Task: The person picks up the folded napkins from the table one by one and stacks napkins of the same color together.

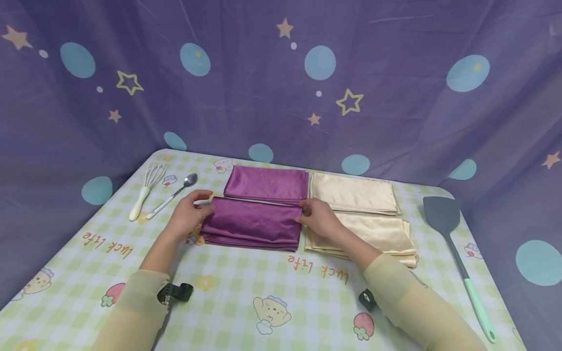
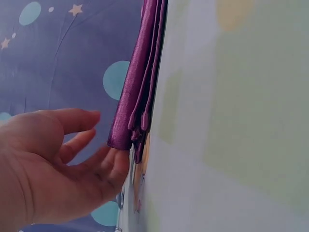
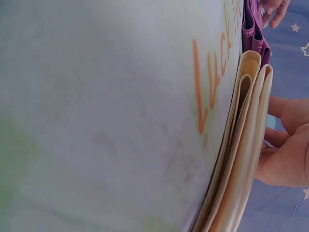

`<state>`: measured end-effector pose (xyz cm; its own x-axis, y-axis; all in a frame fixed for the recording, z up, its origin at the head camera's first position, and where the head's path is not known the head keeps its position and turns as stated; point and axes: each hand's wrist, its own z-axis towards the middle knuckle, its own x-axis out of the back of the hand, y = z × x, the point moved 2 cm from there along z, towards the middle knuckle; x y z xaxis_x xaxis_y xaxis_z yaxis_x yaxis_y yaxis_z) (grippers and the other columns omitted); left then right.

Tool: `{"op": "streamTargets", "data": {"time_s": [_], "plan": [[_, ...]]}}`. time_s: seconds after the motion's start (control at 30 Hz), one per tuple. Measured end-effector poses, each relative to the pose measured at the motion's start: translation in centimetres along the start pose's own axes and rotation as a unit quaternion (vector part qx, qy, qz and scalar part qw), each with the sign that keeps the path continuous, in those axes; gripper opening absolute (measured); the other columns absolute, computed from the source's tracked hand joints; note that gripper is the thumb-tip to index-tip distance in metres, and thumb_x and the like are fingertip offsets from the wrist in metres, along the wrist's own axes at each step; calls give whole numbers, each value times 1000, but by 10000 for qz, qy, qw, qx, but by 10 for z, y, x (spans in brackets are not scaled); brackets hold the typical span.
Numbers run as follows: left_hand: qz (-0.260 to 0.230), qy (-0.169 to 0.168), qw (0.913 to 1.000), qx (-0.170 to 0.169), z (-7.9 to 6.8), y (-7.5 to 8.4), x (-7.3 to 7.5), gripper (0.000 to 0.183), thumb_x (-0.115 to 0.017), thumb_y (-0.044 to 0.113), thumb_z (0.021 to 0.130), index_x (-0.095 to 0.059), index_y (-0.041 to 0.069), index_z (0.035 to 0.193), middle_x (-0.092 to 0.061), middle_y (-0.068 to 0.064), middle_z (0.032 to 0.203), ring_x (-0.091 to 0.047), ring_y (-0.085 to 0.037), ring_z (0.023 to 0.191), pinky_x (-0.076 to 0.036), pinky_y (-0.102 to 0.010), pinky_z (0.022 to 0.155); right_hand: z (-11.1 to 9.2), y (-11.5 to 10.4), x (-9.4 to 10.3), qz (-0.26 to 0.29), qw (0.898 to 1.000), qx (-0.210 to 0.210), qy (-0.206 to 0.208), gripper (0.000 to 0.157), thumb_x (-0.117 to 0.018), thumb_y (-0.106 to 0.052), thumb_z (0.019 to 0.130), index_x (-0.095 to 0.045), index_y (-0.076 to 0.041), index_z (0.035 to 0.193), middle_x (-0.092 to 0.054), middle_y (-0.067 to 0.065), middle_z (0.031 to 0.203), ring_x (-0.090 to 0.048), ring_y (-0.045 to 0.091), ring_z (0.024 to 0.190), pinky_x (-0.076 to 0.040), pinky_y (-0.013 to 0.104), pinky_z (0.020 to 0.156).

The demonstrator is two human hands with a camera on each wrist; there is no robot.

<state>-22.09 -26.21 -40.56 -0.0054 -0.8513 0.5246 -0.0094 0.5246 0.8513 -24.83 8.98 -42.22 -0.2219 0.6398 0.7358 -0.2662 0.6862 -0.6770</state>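
Note:
A folded purple satin cloth lies in front between both hands. At its left edge is my left hand, with thumb and index finger spread apart. In the left wrist view, this hand's lower fingers touch the end of the layered purple cloth. My right hand touches the cloth's right edge near the back corner, its forearm passing over a folded cream satin cloth. In the right wrist view, the cream cloth partly hides the fingertips of the right hand.
Behind lie another folded purple cloth and another cream cloth. A whisk and a spoon are on the left. At the right lies a grey turner with a green handle. A purple curtain hangs behind the table.

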Motion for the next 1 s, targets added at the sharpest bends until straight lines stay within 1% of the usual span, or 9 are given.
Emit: {"op": "streamTargets", "data": {"time_s": [0.13,0.27,0.37,0.43,0.57,0.63,0.73,0.9,1.0], "plan": [[-43,-205,9997,159,2,-4,-1,56,-66,3,95,-43,-7,145,-47,-29,144,-57,-40,118,-51,-22,84,2,0,0,-112,9999,45,29,45,-78,-13,90,-64,4,129,-68,12,103,-65,23,93,-55,37,86],[136,-458,9987,192,5,-7,-2,63,-67,3,95,-37,-9,149,-49,-31,142,-55,-42,122,-51,-35,94,3,0,-1,-306,9993,188,61,44,-79,-11,88,-65,5,127,-66,13,102,-63,24,91,-54,39,86],[257,-562,9979,217,7,-9,-3,67,-66,2,95,-33,-11,151,-48,-32,142,-53,-43,124,-50,-41,98,4,-1,-2,-536,9982,244,57,45,-80,-12,86,-66,5,126,-65,14,104,-62,27,94,-53,40,89],[268,-566,9978,235,8,-11,-4,68,-65,0,94,-31,-12,151,-48,-32,142,-54,-42,123,-52,-38,96,4,-2,-3,-702,9972,261,51,46,-82,-12,85,-66,4,125,-65,15,106,-61,27,96,-52,41,91],[132,-671,9970,368,8,-11,-4,70,-64,-2,94,-27,-13,153,-46,-32,143,-55,-38,118,-53,-26,86,6,-2,-5,-910,9954,304,43,46,-82,-14,84,-67,3,124,-65,15,109,-61,27,96,-52,41,91],[41,-781,9959,453,8,-10,-5,70,-63,-3,94,-25,-14,153,-46,-32,143,-56,-36,117,-53,-24,83,7,-2,-5,-910,9954,294,42,46,-83,-14,84,-67,3,123,-65,15,109,-61,27,96,-52,41,91],[12,-917,9942,560,7,-8,-5,68,-63,-2,95,-27,-15,152,-48,-32,139,-57,-34,112,-54,-29,85,7,-2,-6,-862,9960,215,14,44,-83,-13,84,-68,2,122,-65,13,106,-60,26,96,-52,41,91],[168,-904,9935,667,9,-7,-5,61,-64,1,96,-37,-14,148,-54,-29,130,-60,-32,106,-51,-38,89,6,-3,-4,-688,9975,161,6,40,-83,-11,83,-69,0,119,-65,10,98,-60,25,93,-51,41,89],[225,-820,9941,673,10,-7,-5,57,-65,3,95,-42,-13,145,-54,-29,132,-58,-35,111,-47,-42,96,5,-5,-2,-576,9982,163,-1,36,-83,-9,82,-70,-1,115,-66,8,94,-61,24,90,-52,41,88]]}}
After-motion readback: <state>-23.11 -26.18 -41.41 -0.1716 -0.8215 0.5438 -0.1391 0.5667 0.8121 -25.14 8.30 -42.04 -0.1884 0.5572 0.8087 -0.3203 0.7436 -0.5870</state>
